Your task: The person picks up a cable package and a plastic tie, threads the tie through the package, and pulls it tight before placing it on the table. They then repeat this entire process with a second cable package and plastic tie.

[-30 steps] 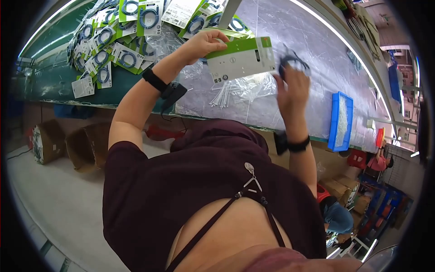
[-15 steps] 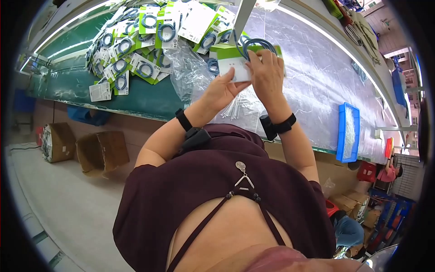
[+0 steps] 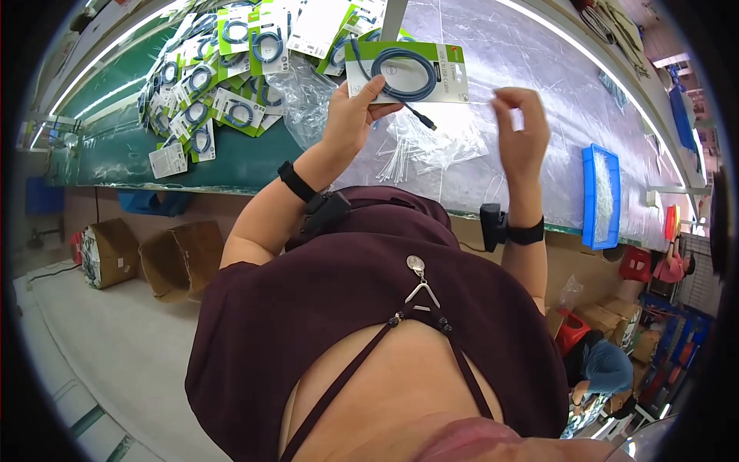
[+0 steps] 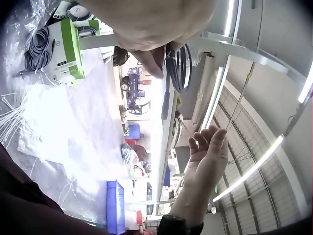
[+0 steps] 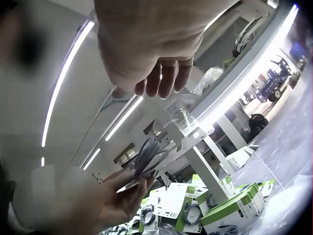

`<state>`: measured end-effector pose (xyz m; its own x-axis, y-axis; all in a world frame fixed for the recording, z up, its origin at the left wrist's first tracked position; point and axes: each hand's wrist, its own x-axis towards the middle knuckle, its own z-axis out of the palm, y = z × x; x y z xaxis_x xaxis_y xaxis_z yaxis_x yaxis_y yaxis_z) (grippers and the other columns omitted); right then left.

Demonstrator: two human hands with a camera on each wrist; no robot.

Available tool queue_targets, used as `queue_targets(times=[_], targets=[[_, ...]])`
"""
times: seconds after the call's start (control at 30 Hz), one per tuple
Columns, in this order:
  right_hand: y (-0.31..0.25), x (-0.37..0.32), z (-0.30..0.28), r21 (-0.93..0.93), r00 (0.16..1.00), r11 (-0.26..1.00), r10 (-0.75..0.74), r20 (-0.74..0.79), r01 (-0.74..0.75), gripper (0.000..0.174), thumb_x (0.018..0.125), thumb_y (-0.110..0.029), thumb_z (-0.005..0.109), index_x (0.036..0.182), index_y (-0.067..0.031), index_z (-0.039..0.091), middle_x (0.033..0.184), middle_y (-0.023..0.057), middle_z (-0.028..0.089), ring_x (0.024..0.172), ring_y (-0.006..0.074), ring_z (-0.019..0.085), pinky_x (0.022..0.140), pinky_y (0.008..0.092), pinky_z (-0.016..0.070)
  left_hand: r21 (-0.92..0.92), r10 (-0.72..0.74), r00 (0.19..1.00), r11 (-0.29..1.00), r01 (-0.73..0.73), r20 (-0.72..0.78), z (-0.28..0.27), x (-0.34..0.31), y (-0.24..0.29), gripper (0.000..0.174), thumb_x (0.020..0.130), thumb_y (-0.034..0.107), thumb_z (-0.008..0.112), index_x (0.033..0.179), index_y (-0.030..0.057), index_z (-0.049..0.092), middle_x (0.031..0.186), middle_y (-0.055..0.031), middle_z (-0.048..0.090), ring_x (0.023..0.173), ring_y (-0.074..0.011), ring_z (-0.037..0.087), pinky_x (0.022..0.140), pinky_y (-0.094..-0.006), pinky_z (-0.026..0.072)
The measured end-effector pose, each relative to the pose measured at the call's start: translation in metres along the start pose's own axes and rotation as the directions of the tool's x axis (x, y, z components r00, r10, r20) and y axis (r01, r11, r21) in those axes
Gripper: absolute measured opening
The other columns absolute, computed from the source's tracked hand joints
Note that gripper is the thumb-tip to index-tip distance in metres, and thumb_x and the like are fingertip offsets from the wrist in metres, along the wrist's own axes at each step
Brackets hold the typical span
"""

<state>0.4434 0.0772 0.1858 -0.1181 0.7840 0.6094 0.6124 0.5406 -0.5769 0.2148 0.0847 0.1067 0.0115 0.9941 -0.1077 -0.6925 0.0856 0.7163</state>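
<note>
My left hand [image 3: 350, 119] holds up a green and white packaging card [image 3: 453, 86] with a coiled blue-grey USB-C cable [image 3: 428, 75] lying against its front. Its thumb presses over the coil and the fingers support the card from behind. One cable end with a dark plug dangles below the card's lower edge. My right hand [image 3: 527, 135] is raised to the right of the card, apart from it, thumb and fingers loosely bent with nothing visible between them. In the right wrist view, its fingers [image 5: 167, 81] hang relaxed, well away from the cable [image 5: 146, 156].
Many carded cables [image 3: 202, 115] are heaped on the left of the table. Behind the held card stands a stack of cards [image 4: 73, 49] with a loose coil beside it. Thin white strips [image 3: 394, 158] and clear plastic [image 3: 458, 146] lie near the front; a blue tray [image 3: 589, 200] sits right.
Both hands were together at the card half a second ago, the right with the cable. Now the right hand has let go and moved right, while the left hand holds both card and cable.
</note>
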Motion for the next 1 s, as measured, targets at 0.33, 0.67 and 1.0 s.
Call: queue_targets(times=[0.33,0.67,1.0], targets=[[-0.014,-0.016,0.044,-0.257,0.957,0.931,-0.215,0.194,0.261,0.028,0.070,-0.011,0.072,0.097,-0.0079,0.064,0.080,0.0068,0.054,0.075,0.0256,0.056,0.068,0.0357,0.0436,0.004,0.000,0.998,1.000,0.000,0.059,0.012,-0.005,0.002,0.021,0.089,0.011,0.058,0.105,-0.0016,0.053,0.098,-0.0134,0.063,0.084,-0.0224,0.066,0.073,-0.0344,0.0586],[-0.014,-0.015,0.045,-0.126,0.962,0.974,-0.158,0.224,0.189,0.027,0.070,-0.008,0.072,0.096,-0.0074,0.063,0.084,0.0082,0.055,0.072,0.0257,0.057,0.062,0.0349,0.0462,-0.069,-0.146,0.957,0.983,0.168,0.252,0.003,-0.004,-0.010,0.021,0.088,0.010,0.058,0.105,-0.0035,0.055,0.097,-0.0134,0.063,0.086,-0.0223,0.065,0.079,-0.0347,0.0562],[-0.027,-0.025,0.028,0.009,0.983,0.995,-0.095,0.160,0.095,0.040,0.068,-0.009,0.075,0.103,-0.0061,0.056,0.094,0.0081,0.058,0.084,0.0242,0.057,0.074,0.0346,0.0443,-0.049,-0.092,0.989,0.994,0.098,0.115,0.021,-0.027,0.002,0.017,0.088,0.007,0.055,0.103,-0.0014,0.058,0.097,-0.0123,0.064,0.086,-0.0208,0.065,0.078,-0.0357,0.0562]])
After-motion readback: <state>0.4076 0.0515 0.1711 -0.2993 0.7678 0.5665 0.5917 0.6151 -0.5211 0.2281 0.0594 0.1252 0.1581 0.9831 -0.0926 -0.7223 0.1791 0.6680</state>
